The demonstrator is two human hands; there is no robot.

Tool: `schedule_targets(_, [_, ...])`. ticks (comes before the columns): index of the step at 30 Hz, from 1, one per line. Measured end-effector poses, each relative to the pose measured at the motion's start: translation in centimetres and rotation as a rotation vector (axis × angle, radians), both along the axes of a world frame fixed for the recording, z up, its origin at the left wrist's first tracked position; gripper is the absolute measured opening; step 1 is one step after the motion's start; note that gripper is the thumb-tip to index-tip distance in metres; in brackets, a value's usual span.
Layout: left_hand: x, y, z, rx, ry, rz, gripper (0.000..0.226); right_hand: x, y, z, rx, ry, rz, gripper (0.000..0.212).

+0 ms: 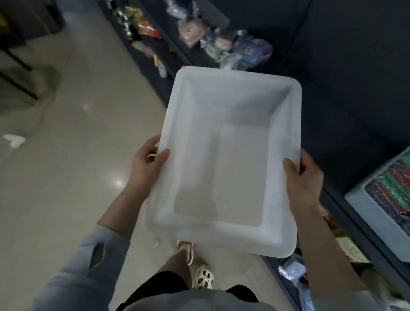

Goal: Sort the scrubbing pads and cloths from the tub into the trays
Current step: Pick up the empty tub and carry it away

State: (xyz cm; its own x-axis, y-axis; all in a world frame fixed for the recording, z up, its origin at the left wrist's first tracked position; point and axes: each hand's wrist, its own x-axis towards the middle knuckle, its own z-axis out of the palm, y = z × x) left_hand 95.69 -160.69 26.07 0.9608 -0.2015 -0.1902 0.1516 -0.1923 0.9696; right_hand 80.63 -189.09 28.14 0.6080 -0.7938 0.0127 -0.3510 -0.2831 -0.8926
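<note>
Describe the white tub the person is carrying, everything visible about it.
The white tub is a rectangular, translucent plastic bin with rounded corners, a broad flat rim and sloping walls down to a flat bottom. It holds nothing; the floor shows dimly through it. It is held in the air above the floor, open side up, beside dark shelving. The left hand grips its left rim, thumb over the edge, and the right hand grips its right rim the same way. Nothing else touches it.

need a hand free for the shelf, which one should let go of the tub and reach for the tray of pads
Right, probably. The tray of pads sits on the shelf beside the right hand, while the left hand grips the far rim of the empty tub, over the floor, and could keep holding it.
</note>
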Motion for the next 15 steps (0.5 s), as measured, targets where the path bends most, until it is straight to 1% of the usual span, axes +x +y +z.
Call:
schedule_targets(5, [-2.2,11.4,-2.0,-0.017,0.102,0.251,0.038,4.6,8.9,-1.4,0.074,0.01,0.181,0.022])
schedule_targets(10, [-3.9,23.2,-4.1,-0.033,0.186,0.468,0.039,10.8,19.2,-3.3,0.053,0.107,0.361,0.022])
schedule_targets(12, [-4.4,28.1,-4.9,-0.044,0.208,0.558,0.039,13.5,24.2,-4.0,0.054,0.154,0.442,0.024])
schedule_targets(15, [-4.9,35.6,-5.4,-0.057,0.223,0.693,0.04,17.5,32.4,-5.2,0.022,0.174,0.563,0.026])
